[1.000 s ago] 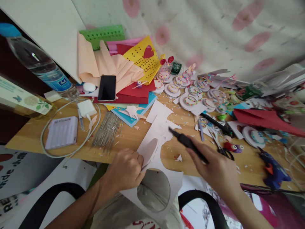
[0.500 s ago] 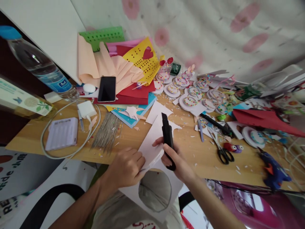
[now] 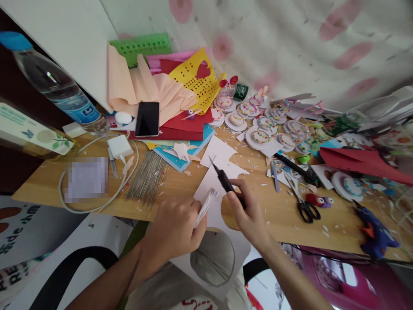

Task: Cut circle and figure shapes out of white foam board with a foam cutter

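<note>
My left hand [image 3: 177,224] is closed around a piece of white foam board or thick card [image 3: 207,209], seen nearly edge-on with a rounded edge; most of it is hidden by the fingers. In my right hand [image 3: 247,215] is a black utility knife [image 3: 226,181], its thin tip pointing up and left, apart from the card piece. Under both hands a white sheet [image 3: 213,181] runs from the table over its front edge onto the lap. One large round hole shows in its lower part, and a curved cut-out lies beside the knife.
Black-handled scissors [image 3: 305,204] and a blue glue gun [image 3: 376,230] lie to the right. Behind are several decorated white discs [image 3: 260,135]. On the left are a phone [image 3: 147,119], metal wires [image 3: 148,176], a white cable [image 3: 61,189] and a water bottle [image 3: 61,86]. Scraps litter the table.
The left hand has lifted and turned the card piece away from the sheet. The right hand has moved slightly right, tilting the knife leftward. The view has shifted slightly.
</note>
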`<state>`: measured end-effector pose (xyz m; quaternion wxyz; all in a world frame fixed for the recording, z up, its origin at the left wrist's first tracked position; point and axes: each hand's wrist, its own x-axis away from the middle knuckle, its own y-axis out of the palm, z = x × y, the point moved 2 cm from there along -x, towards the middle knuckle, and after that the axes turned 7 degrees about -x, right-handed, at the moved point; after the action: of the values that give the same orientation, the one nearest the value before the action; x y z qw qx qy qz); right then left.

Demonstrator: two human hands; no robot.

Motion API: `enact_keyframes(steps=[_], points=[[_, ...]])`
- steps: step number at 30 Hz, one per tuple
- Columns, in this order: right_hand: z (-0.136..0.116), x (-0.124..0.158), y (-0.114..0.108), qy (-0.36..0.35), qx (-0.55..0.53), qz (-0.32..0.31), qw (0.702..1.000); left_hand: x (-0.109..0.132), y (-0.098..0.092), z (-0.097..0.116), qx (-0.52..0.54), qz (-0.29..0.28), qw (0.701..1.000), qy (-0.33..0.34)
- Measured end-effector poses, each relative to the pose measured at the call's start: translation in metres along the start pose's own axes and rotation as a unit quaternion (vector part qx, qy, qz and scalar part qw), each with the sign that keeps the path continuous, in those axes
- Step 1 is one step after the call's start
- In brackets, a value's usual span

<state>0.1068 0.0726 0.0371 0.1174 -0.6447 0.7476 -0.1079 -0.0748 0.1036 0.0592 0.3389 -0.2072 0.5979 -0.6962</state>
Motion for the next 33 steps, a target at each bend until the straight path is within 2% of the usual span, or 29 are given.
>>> enact_keyframes(steps=[2, 4, 7, 9, 13, 19, 24, 27, 31, 33], points=[[-0.003, 0.007, -0.016, -0.034, 0.069, -0.02, 0.997, 0.001, 0.001, -0.001, 0.002, 0.009, 1.0, 0.006], [-0.01, 0.017, -0.027, -0.079, 0.137, -0.067, 0.985, 0.002, 0.002, -0.001, 0.005, 0.024, 1.0, 0.011], [-0.023, 0.032, -0.034, -0.15, 0.218, -0.133, 0.955, 0.004, 0.003, -0.001, 0.009, 0.043, 0.999, 0.008], [-0.029, 0.038, -0.035, -0.177, 0.255, -0.142, 0.94, 0.005, 0.003, 0.0, 0.009, 0.055, 0.998, 0.006], [-0.034, 0.038, -0.036, -0.185, 0.293, -0.122, 0.93, 0.006, 0.003, 0.001, 0.005, 0.084, 0.996, 0.025], [-0.039, 0.039, -0.045, -0.168, 0.298, -0.15, 0.928, 0.009, 0.003, 0.003, -0.005, 0.098, 0.995, 0.035], [-0.045, 0.043, -0.045, -0.185, 0.324, -0.123, 0.919, 0.007, 0.001, 0.006, -0.011, 0.106, 0.993, 0.042], [-0.037, 0.041, -0.048, -0.191, 0.337, -0.106, 0.916, 0.008, 0.001, 0.007, -0.02, 0.098, 0.994, 0.052], [-0.017, 0.034, -0.064, -0.162, 0.417, -0.002, 0.894, 0.013, 0.002, 0.007, -0.036, 0.088, 0.994, 0.049], [-0.012, 0.034, -0.07, -0.14, 0.405, 0.02, 0.903, 0.014, 0.002, 0.006, -0.029, 0.086, 0.995, 0.039]])
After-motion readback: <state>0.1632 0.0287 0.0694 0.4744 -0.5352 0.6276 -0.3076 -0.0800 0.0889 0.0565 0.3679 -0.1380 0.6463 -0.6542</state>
